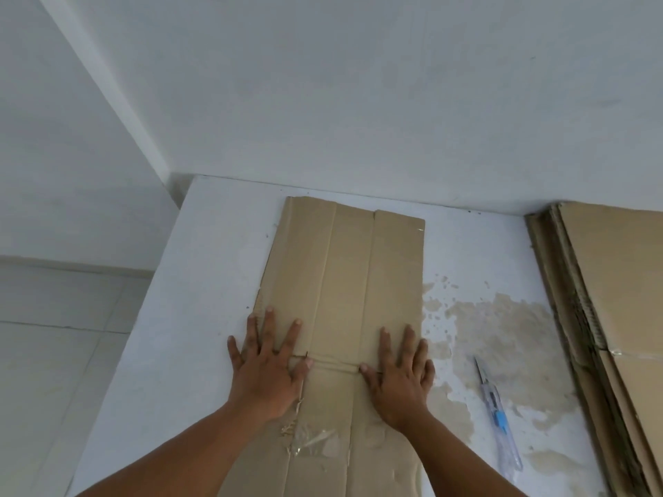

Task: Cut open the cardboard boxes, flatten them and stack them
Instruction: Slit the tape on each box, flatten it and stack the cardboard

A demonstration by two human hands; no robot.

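Observation:
A flattened brown cardboard box (344, 267) lies lengthwise on a white table (201, 281), reaching almost to the wall. My left hand (267, 364) presses flat on its left side with the fingers spread. On the right side my right hand (401, 374) presses down the same way, near a cross crease. Torn clear tape (312, 441) clings to the near part of the box, between my forearms. A utility knife (497, 410) with a clear body and blue slider lies on the table to the right of my right hand.
A stack of flattened cardboard (610, 299) lies along the table's right side, up to the wall. The table top has worn, beige patches (502, 331) between box and stack. The table's left edge drops to a tiled floor (53, 353).

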